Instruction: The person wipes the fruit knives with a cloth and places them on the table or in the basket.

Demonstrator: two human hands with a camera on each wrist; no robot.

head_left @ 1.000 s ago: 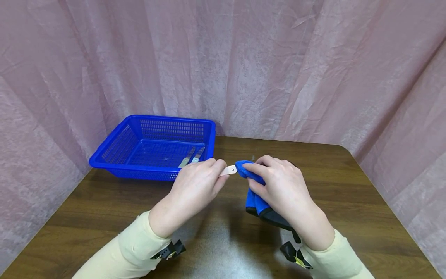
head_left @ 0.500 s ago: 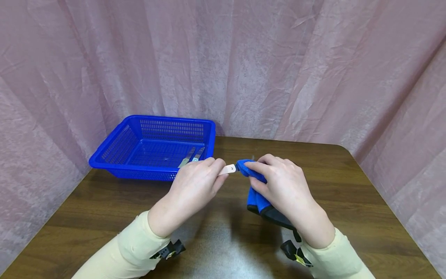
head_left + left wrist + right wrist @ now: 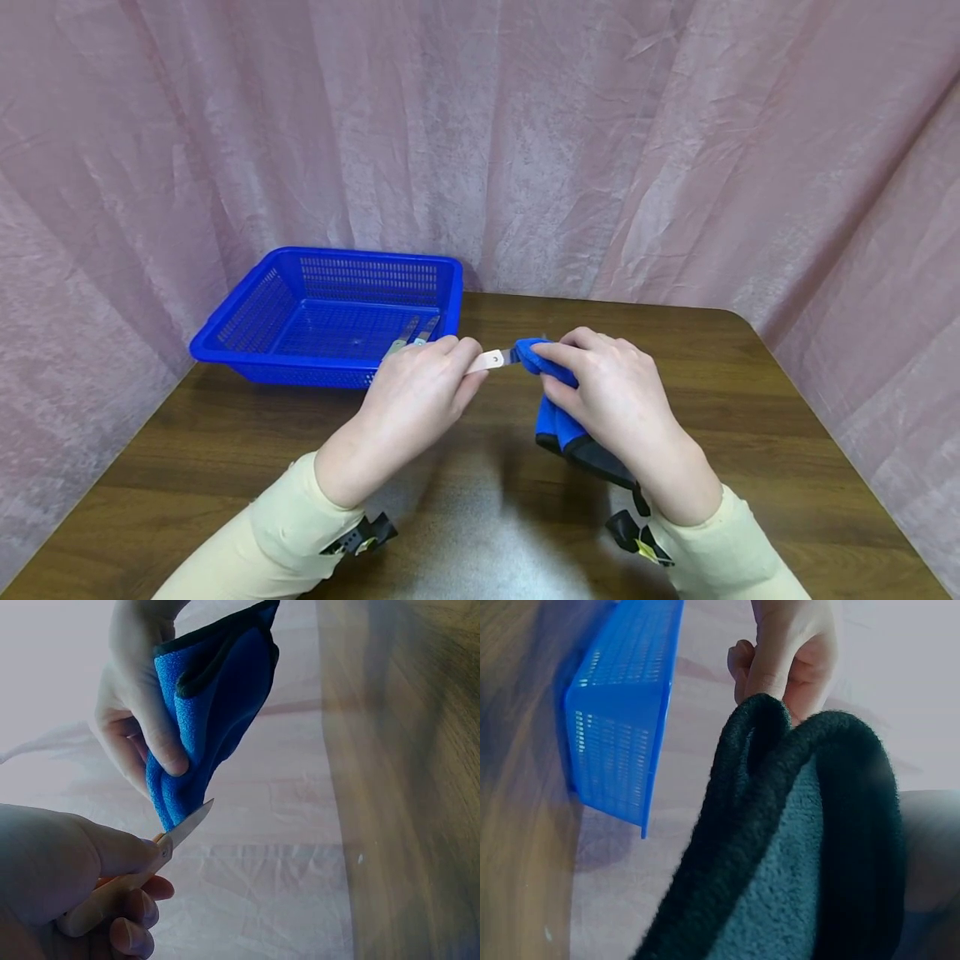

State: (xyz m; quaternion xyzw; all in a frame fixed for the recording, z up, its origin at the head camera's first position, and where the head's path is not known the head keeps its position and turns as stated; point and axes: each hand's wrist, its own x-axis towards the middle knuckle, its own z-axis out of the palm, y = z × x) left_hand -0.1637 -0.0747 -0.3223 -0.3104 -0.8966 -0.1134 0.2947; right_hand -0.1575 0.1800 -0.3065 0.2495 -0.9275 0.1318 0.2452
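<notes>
My left hand [image 3: 420,379] grips the pale handle of a small knife [image 3: 184,831], fingers curled round it. The metal blade points toward my right hand [image 3: 611,392], which pinches a folded blue cloth [image 3: 191,735] with black edging. In the left wrist view the cloth lies against the blade near the handle, and the tip shows past it. The cloth's loose end hangs below my right hand in the head view. Its dark edge fills much of the right wrist view and hides the knife there.
A blue plastic basket [image 3: 281,357] stands at the back left of the wooden table [image 3: 750,433], behind my left hand. Two knives [image 3: 408,329] lie inside it at its right end. A pink curtain [image 3: 570,150] hangs behind the table.
My right hand has drawn the cloth slightly right, away from the knife handle. A short stretch of bare blade now shows between handle and cloth. The left hand has shifted slightly left.
</notes>
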